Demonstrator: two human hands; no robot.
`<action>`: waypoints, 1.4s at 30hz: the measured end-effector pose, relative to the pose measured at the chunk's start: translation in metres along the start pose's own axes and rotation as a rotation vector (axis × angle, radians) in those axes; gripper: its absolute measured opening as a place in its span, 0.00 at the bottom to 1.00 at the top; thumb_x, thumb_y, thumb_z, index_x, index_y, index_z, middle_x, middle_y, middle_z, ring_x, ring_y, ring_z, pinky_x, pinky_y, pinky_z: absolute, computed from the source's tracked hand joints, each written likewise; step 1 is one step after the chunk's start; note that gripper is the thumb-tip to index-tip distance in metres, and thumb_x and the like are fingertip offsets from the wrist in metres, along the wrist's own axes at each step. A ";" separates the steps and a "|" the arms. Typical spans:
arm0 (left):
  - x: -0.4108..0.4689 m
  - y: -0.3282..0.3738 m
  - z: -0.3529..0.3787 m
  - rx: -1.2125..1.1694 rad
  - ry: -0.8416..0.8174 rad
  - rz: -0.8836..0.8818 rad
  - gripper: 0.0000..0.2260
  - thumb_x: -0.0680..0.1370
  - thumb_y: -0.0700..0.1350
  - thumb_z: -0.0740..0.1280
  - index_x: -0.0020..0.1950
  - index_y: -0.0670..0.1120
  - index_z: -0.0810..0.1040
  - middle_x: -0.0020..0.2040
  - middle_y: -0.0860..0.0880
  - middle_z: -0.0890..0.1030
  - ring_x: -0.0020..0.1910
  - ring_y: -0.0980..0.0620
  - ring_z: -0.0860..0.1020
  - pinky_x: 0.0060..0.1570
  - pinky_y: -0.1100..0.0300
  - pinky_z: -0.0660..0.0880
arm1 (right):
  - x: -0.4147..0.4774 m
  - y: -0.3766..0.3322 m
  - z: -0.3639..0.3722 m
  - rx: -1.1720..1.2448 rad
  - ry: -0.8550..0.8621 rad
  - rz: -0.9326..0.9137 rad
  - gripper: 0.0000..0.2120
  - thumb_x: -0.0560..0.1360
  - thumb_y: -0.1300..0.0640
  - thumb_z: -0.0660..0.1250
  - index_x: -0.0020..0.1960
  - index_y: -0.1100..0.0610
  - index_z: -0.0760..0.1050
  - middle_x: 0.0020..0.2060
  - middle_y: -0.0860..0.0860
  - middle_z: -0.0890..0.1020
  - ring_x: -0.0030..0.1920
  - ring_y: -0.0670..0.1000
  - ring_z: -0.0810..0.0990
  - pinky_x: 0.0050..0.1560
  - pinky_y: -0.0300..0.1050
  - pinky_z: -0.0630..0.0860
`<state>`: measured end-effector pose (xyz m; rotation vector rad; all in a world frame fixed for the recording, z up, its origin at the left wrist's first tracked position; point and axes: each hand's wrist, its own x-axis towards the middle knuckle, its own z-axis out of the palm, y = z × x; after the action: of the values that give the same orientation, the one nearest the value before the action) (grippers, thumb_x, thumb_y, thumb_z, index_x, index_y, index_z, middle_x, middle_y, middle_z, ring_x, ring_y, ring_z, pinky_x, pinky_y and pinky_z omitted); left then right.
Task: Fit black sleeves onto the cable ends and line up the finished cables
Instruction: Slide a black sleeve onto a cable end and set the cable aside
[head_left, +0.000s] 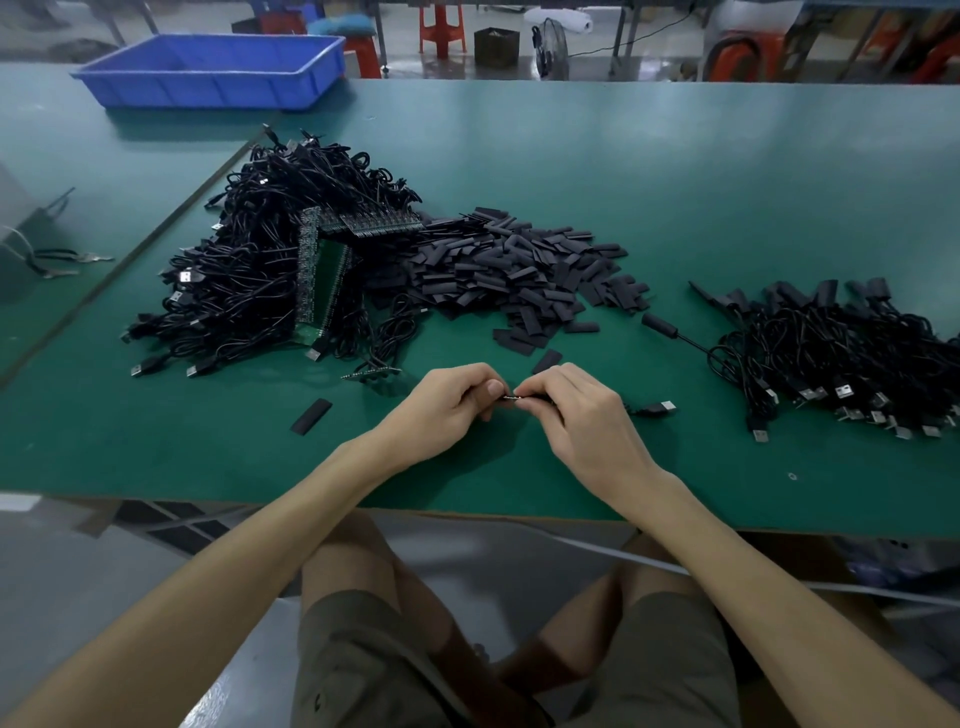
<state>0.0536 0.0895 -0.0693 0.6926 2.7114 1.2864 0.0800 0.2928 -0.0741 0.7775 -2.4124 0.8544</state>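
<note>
My left hand and my right hand meet over the green table near its front edge. Between their fingertips they pinch a small cable end; most of it is hidden by the fingers. The same cable's USB plug lies just right of my right hand. A heap of loose black sleeves sits behind the hands. To its left is a big tangle of bare cables. On the right lies a group of sleeved cables.
A blue plastic bin stands at the far left of the table. Green circuit strips lean in the cable tangle. Single sleeves lie loose at the left and just behind my hands. My knees show below the table edge.
</note>
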 end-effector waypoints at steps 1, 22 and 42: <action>0.000 0.000 0.000 0.000 -0.006 -0.002 0.11 0.86 0.44 0.60 0.52 0.42 0.80 0.37 0.54 0.78 0.35 0.60 0.74 0.39 0.65 0.70 | 0.000 0.000 0.000 0.001 -0.001 -0.004 0.03 0.77 0.65 0.73 0.49 0.65 0.81 0.42 0.54 0.83 0.43 0.55 0.81 0.48 0.47 0.77; 0.004 -0.007 -0.004 -0.237 -0.059 0.009 0.04 0.83 0.41 0.66 0.52 0.44 0.81 0.38 0.52 0.81 0.34 0.53 0.75 0.39 0.58 0.74 | 0.001 0.000 0.003 -0.035 0.005 -0.099 0.03 0.77 0.65 0.73 0.47 0.65 0.81 0.41 0.54 0.83 0.40 0.56 0.81 0.42 0.53 0.80; 0.003 -0.012 -0.007 -0.298 0.006 -0.017 0.12 0.74 0.46 0.75 0.55 0.42 0.83 0.50 0.46 0.85 0.43 0.49 0.84 0.51 0.55 0.81 | 0.000 -0.004 -0.001 -0.102 0.009 -0.059 0.06 0.76 0.65 0.75 0.43 0.65 0.78 0.38 0.54 0.81 0.39 0.56 0.80 0.38 0.54 0.80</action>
<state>0.0443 0.0789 -0.0735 0.6312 2.4450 1.6418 0.0831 0.2908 -0.0713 0.7993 -2.3919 0.7043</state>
